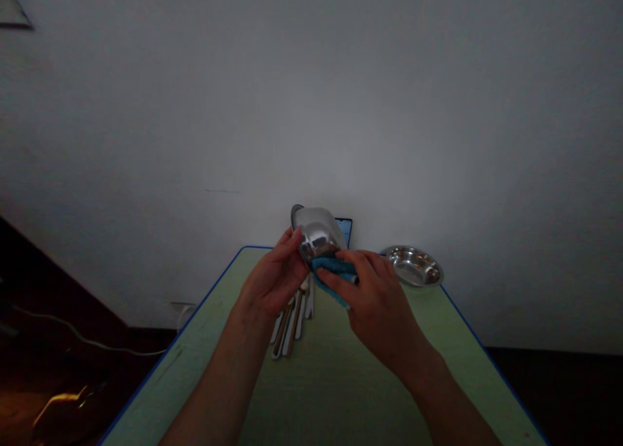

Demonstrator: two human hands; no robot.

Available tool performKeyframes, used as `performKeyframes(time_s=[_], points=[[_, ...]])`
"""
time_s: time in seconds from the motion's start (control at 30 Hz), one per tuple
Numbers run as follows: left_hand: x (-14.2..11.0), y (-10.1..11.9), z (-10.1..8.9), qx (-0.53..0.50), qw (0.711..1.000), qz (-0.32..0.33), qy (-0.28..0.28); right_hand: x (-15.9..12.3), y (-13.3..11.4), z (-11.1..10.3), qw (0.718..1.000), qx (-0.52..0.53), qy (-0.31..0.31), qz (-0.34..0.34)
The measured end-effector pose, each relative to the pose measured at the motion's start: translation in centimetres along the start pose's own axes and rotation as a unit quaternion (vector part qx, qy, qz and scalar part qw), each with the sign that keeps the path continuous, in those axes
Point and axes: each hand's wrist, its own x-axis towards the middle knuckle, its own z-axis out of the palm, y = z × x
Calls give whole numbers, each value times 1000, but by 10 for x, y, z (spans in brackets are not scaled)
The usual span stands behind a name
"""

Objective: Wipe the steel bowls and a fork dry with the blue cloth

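Observation:
A shiny metal bowl (318, 228) is held up on its side above the table, its rounded outside toward me. My left hand (280, 274) grips it near the rim on the left. In my right hand (372, 287) is a blue cloth (335, 267), pinched and pressed against the lower right of the bowl's outside. Below my left hand lies a bunch of cutlery (291, 326) with long handles; its upper ends are partly hidden by the hand and the cloth.
A second metal bowl (413, 265) stands upright at the table's back right corner. Behind the held bowl a phone (345, 228) leans near the wall (311, 108). The pale green table (331, 394) has a blue edge. A white cable (97, 342) runs at the left.

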Motion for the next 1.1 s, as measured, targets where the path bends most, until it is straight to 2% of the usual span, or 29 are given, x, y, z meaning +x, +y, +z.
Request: performKeyframes(time_s=[0.57, 0.77, 0.93, 1.1], points=[[0, -1, -4, 47, 998, 12, -46, 0, 1, 4, 999, -33, 25, 2], [0, -1, -5, 62, 996, 12, -56, 1, -3, 3, 998, -53, 25, 30], [-3, -1, -7, 83, 994, 17, -62, 0, -5, 2, 998, -42, 10, 45], [-4, -1, -8, 88, 994, 17, -60, 0, -2, 3, 999, -24, 16, 33]])
